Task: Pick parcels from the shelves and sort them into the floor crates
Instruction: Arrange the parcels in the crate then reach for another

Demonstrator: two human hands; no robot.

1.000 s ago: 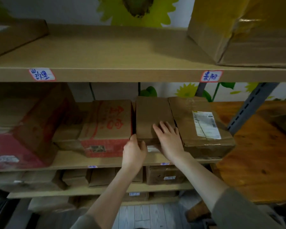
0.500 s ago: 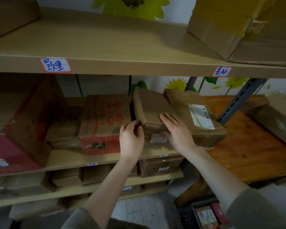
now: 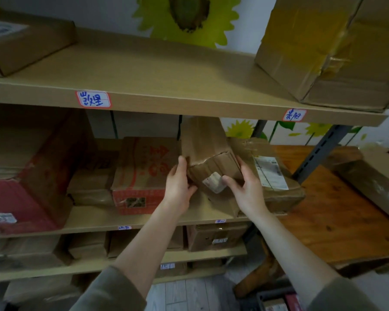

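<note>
A narrow brown cardboard parcel (image 3: pixel 208 151) with a small white label on its near end is tilted up off the second shelf (image 3: pixel 94 221), its front end raised. My left hand (image 3: pixel 179 187) grips its left side and my right hand (image 3: pixel 245 187) grips its right side and front. It sits between a red-printed box (image 3: pixel 144 169) on the left and a taped brown parcel (image 3: pixel 270 173) with a white shipping label on the right. A dark floor crate (image 3: pixel 276 300) with parcels in it shows at the bottom right.
The top shelf (image 3: pixel 166 86) carries a big yellow-taped box (image 3: pixel 328 48) on the right and a flat box (image 3: pixel 27 46) on the left. A large red box (image 3: pixel 27 176) fills the left. Lower shelves hold several small boxes. A wooden table (image 3: pixel 335 209) stands right.
Both hands have closed around the narrow parcel and tipped its front end up and toward me, out from between its neighbours. The camera has moved closer to the shelf.
</note>
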